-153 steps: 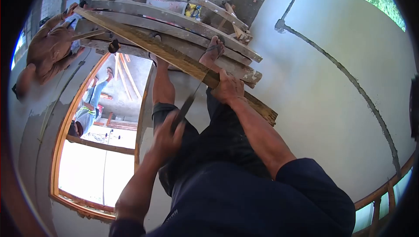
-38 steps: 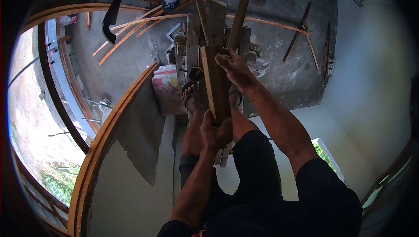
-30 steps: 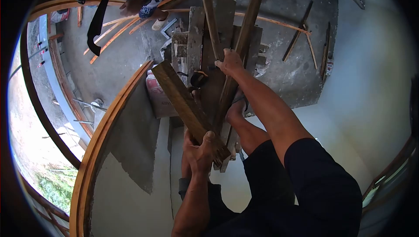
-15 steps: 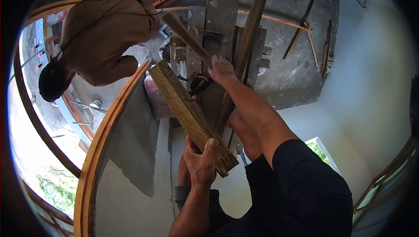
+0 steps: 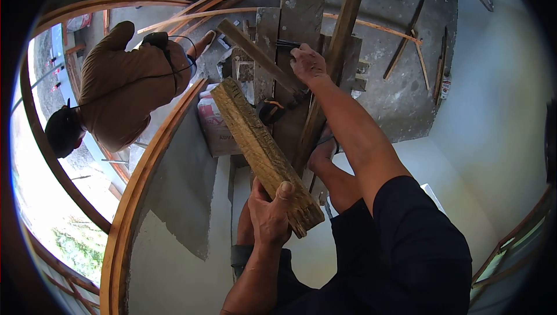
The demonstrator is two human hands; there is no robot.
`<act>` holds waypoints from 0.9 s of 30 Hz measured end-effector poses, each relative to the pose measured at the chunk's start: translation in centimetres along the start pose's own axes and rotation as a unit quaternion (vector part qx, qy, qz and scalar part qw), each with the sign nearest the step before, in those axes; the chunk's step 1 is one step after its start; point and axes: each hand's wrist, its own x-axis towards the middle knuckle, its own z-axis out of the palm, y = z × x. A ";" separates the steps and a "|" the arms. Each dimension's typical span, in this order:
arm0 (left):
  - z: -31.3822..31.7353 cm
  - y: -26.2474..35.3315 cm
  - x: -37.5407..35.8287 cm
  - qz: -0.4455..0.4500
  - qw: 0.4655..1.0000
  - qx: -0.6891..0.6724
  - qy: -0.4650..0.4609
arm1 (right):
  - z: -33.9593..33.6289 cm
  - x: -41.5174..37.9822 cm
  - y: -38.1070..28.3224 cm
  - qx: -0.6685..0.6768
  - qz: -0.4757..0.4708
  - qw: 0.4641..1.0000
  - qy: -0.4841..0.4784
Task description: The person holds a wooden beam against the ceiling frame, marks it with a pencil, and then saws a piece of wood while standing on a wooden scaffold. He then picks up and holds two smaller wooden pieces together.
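Note:
My left hand (image 5: 270, 213) grips the lower part of a thick, rough wooden block (image 5: 264, 152), its thumb across the top face. The block slants up and left, clear of my legs. My right hand (image 5: 308, 64) is over the planks with fingers curled at the ends of thin dark rods (image 5: 286, 43); the fingertips are partly hidden. A wooden stick (image 5: 255, 54) lies slantwise on the planks (image 5: 299, 13), left of that hand, with something dark by its lower end. A black and orange tape measure (image 5: 270, 110) is beside the block.
A co-worker (image 5: 130, 88) in brown bends over at the left, beyond a curved wooden frame (image 5: 154, 187). A long beam (image 5: 342, 30) rises right of my right hand. A printed sack (image 5: 217, 126) stands by the low wall. Loose wood strips (image 5: 404, 39) lie on the floor.
My right hand has left the stick's end and moved up and right to the dark rods. The left hand still holds the block. The co-worker has shifted down and left in view.

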 end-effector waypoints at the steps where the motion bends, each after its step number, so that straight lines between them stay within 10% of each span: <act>1: -0.1 0.1 0.0 0.000 1.000 0.000 -0.001 | 0.4 0.0 0.1 -0.015 -0.006 1.000 0.001; 14: -0.3 0.4 0.7 -0.041 0.999 -0.024 -0.026 | -5.3 -1.2 -2.7 0.085 0.017 0.996 0.002; 17: -0.7 0.6 1.0 -0.053 0.998 -0.002 -0.036 | -9.8 -2.7 -4.8 0.439 0.242 0.841 -0.202; 25: -0.7 1.1 1.5 -0.010 0.982 0.138 -0.129 | -20.1 -8.8 -9.1 0.725 0.345 0.530 -0.273; 27: -0.3 1.9 1.2 0.026 0.970 0.178 -0.163 | -22.7 -10.6 -10.6 0.704 0.382 0.556 -0.223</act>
